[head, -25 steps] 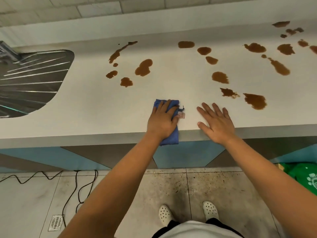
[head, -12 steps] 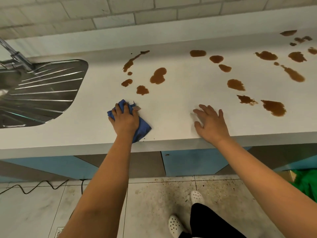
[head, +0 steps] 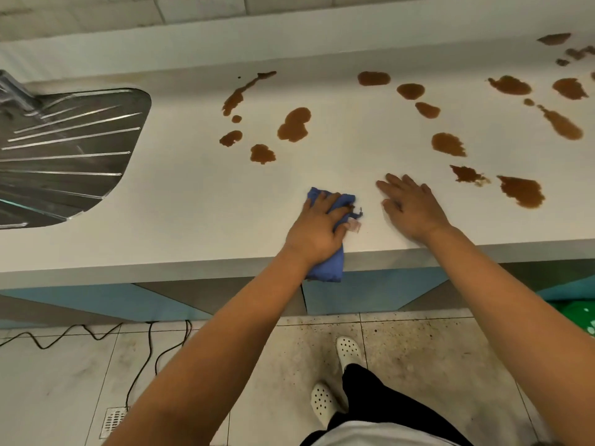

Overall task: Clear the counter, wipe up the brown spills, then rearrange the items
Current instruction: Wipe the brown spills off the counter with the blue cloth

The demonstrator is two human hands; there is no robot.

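Your white bench (head: pixel 193 201) fills most of the view, with the steel sink drainer (head: pixel 64 149) set into it at the far left and no items standing on the stretch you can see, so the clearing looks done and the wiping hardly begun. The brown spills (head: pixel 293 124) lie scattered in a band across the far half of the bench, from left of centre out to the right edge, all beyond your hands and none under them. Your left hand (head: pixel 317 233) lies palm down on the blue cloth (head: pixel 325 268), fingers bent over its bunched top, pressing it to the bench near the front edge while its lower end hangs over that edge. Your right hand (head: pixel 410 209) lies just beside it, flat and spread on the bare bench, holding nothing and seemingly bracing you. The nearest blot (head: pixel 262 153) to the cloth sits ahead and slightly left of your left hand, so push the cloth away from you. The dark splatter (head: pixel 468 175) and the larger puddle (head: pixel 521 191) lie to the right of your right hand, which is nearer them but has no cloth.
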